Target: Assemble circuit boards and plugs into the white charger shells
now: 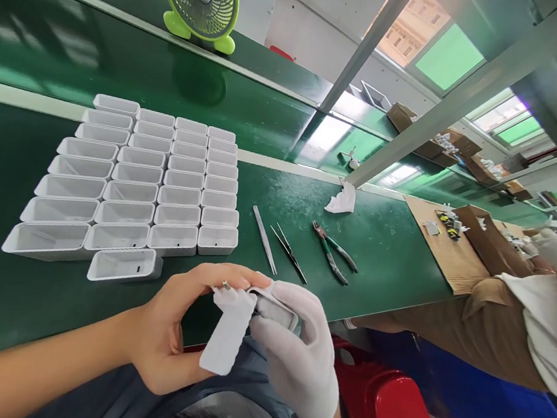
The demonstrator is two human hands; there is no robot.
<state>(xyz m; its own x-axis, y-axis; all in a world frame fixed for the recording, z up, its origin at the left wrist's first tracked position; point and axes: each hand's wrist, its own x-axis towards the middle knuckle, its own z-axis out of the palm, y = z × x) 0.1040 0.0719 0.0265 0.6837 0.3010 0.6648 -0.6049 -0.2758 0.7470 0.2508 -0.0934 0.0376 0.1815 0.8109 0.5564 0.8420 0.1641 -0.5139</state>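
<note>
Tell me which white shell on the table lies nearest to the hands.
The single white shell lying alone in front of the rows, nearest the bare left hand; all others stand in those rows.

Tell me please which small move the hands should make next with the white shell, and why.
Probably set the white shell on the table just right of the lone shell before the rows. The bare left hand and gloved right hand hold it past the table's near edge, and that spot is free.

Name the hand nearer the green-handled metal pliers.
Right. The white-gloved right hand is just below the green-handled metal pliers; the bare left hand lies farther left.
</note>
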